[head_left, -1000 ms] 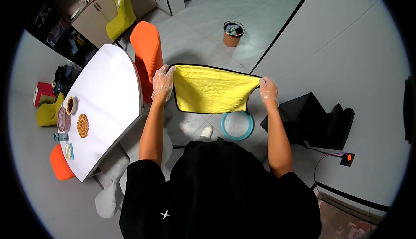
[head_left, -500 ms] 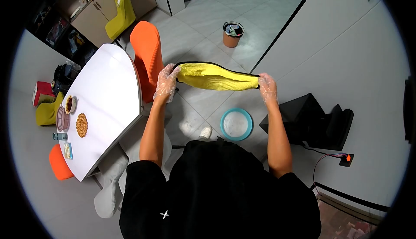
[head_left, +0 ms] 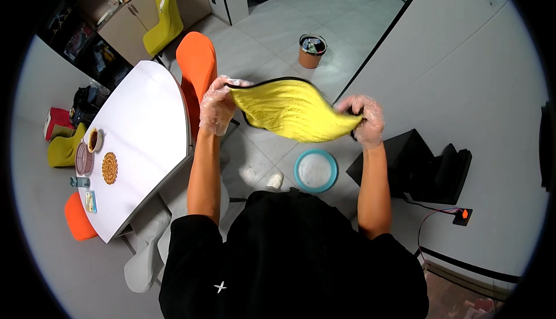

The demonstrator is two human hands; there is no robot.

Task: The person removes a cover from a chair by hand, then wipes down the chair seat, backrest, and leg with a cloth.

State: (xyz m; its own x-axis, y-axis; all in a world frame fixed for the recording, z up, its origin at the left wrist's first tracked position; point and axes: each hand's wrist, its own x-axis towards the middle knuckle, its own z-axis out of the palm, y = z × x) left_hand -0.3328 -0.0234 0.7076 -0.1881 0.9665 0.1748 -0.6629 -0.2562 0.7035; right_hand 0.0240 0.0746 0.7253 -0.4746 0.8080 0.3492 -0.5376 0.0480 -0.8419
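Note:
A yellow cloth (head_left: 292,110) with a black edge is stretched out in the air in front of me, its surface rippled and slightly twisted. My left hand (head_left: 219,106), in a clear plastic glove, is closed on its left end. On the other end, my right hand (head_left: 366,121) is closed too, also gloved and a little blurred. Below the cloth, a round basin with a turquoise rim (head_left: 298,170) rests on the tiled floor by my shoe (head_left: 274,181).
To the left stands a white table (head_left: 142,116) bearing a round woven mat (head_left: 109,168), a pink basket (head_left: 84,160) and a small bowl (head_left: 95,140). An orange chair (head_left: 197,64) adjoins it. A brown bin (head_left: 310,58) stands ahead; a black box (head_left: 388,160) is at right.
The cloth has billowed and twisted, showing more of its yellow face. My right hand has turned and dropped slightly, while my left hand has shifted a little left. Both keep their hold.

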